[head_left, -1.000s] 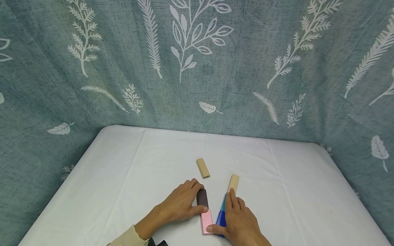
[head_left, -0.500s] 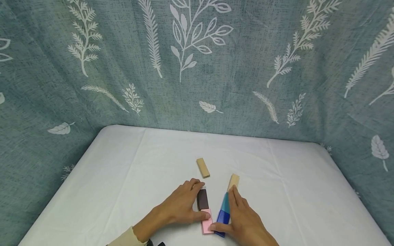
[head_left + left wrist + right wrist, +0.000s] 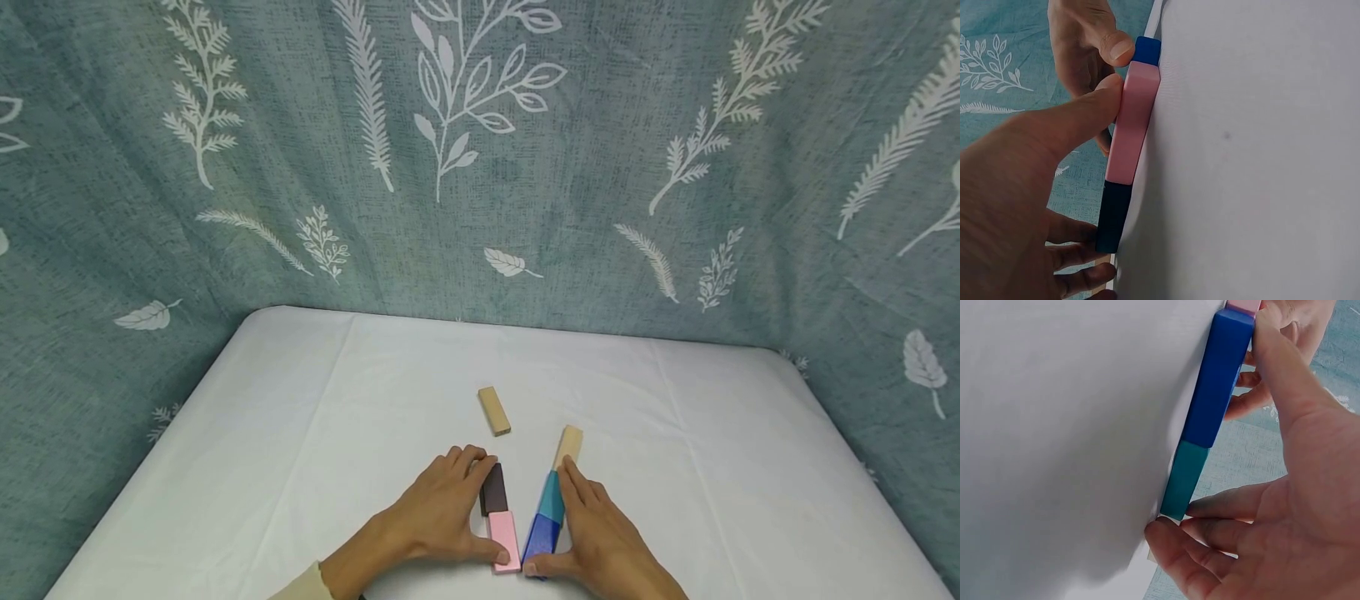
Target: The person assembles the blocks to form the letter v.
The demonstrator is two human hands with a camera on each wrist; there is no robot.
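In the head view a dark brown block (image 3: 493, 489) and a pink block (image 3: 503, 542) lie end to end. My left hand (image 3: 446, 512) spans them, its thumb on the pink block's near end and its fingers by the dark block's far end. To the right, a tan wooden block (image 3: 567, 447), a teal block (image 3: 551, 497) and a blue block (image 3: 542, 537) form a slanted row. My right hand (image 3: 600, 537) lies along that row, thumb on the blue block's near end, fingertips beside the teal and tan blocks. The near ends of pink and blue almost meet.
Another wooden block (image 3: 494, 411) lies apart, farther back than the rows. Everything rests on a white-covered table (image 3: 360, 400). A green-blue curtain (image 3: 480, 250) with white leaf prints hangs behind and at both sides.
My left thumb has slid along the pink block to its near end. My right thumb has shifted from the pink block onto the blue one, and that hand has moved slightly right, uncovering teal and blue.
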